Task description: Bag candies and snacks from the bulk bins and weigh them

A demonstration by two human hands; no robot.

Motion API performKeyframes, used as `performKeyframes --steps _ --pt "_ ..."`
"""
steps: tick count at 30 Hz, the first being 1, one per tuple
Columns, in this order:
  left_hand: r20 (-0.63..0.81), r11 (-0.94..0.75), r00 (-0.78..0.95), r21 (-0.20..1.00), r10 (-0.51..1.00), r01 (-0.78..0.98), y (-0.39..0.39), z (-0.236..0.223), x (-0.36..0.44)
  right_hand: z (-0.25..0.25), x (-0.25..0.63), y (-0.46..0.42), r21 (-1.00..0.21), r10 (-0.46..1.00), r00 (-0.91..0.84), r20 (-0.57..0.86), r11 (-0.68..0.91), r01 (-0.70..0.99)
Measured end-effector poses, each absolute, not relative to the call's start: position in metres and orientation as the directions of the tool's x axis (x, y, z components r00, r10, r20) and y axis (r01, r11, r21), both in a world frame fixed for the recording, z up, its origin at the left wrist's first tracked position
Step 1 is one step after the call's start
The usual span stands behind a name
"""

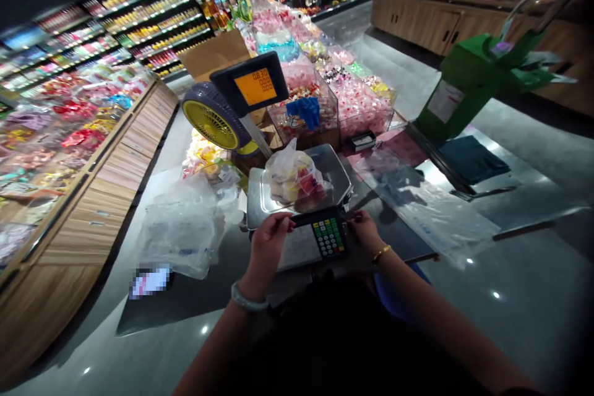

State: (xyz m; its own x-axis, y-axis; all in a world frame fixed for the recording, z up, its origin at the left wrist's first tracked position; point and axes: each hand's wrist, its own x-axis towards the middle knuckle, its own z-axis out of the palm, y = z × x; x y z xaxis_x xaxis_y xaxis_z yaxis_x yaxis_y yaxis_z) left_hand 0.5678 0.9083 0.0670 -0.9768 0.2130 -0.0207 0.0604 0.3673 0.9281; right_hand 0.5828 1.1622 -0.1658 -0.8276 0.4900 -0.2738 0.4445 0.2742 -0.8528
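A weighing scale with a metal pan [341, 173] stands in front of me, and a clear plastic bag [294, 176] of pale and reddish items rests on it. The orange display [255, 86] on its post reads about 0.830 over two rows of zeros. At the left end of the keypad panel [329, 238], my left hand [271, 241] has its fingers pinched together; whatever is in them is too small to make out. My right hand [366, 230] is closed at the scale's right side, its fingertips by the housing. What it grips, if anything, is unclear.
Clear plastic bags [180, 226] lie left of the scale, a phone [151, 281] nearer me. Behind stand a purple-yellow fan [211, 116] and candy bins [362, 108]. Plastic sheets [417, 210] spread to the right, beside a green container [459, 90]. A wooden display counter [106, 198] runs along the left.
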Motion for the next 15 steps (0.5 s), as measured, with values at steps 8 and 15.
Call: performKeyframes --steps 8,15 --pt "0.030 0.244 -0.973 0.966 0.227 0.086 0.921 0.078 0.553 -0.156 0.594 1.167 -0.837 0.365 -0.902 -0.232 0.397 0.376" --pt "0.089 0.311 -0.978 0.939 0.189 0.146 0.919 0.068 0.543 -0.136 0.601 1.168 -0.780 0.193 -0.975 -0.105 0.592 0.202"
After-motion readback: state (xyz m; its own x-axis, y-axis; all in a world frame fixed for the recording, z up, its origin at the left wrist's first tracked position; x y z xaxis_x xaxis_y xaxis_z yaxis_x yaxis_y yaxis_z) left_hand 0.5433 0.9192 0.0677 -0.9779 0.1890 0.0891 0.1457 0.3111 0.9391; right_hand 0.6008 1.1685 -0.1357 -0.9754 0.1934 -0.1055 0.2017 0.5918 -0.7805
